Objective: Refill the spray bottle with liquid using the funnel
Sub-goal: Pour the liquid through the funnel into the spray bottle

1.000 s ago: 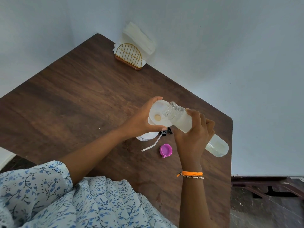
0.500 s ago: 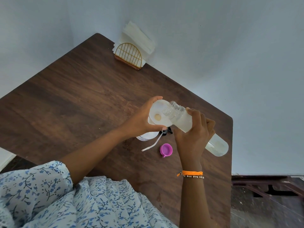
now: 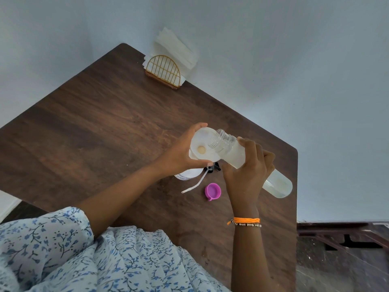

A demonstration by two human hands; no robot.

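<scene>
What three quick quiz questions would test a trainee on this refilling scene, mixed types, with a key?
1. True or false: the left hand steadies the funnel.
2. The right hand holds: A) purple cap B) clear bottle C) napkin holder
3. Fill in: the clear bottle's open mouth is tilted over the ____.

Key: 1 true; 2 B; 3 funnel.

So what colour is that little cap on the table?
Pink-purple cap, seen clearly in the head view.
</scene>
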